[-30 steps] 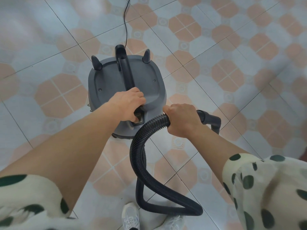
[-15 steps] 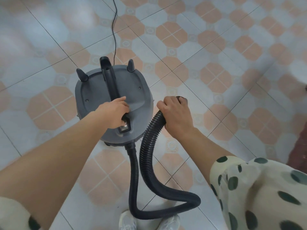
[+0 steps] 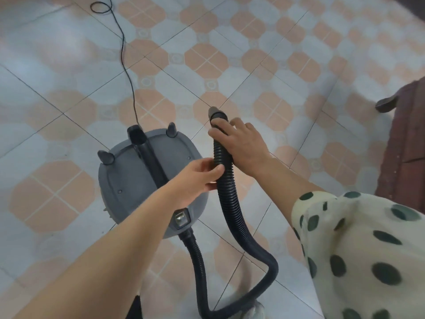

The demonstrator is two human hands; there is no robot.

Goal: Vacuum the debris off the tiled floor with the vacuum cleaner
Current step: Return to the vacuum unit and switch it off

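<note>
In the head view, the left hand (image 3: 197, 178) had let go of the carry handle (image 3: 149, 157) of the vacuum cleaner (image 3: 124, 180), which it gripped half a second earlier. It now reached across to the hose (image 3: 230, 203), fingers loosely extended, tips touching the ribs. The right hand (image 3: 243, 143) kept its fingers curled round the hose just below the nozzle (image 3: 215, 112). The cleaner stood on the tiled floor (image 3: 57, 111), where no debris was discernible. Positioning seemed finished, and suction passes had not begun.

Cream sleeve (image 3: 358, 249) w/ dark green dots on rt arm; poss. pale shoe (image 3: 254, 312) below.
</note>
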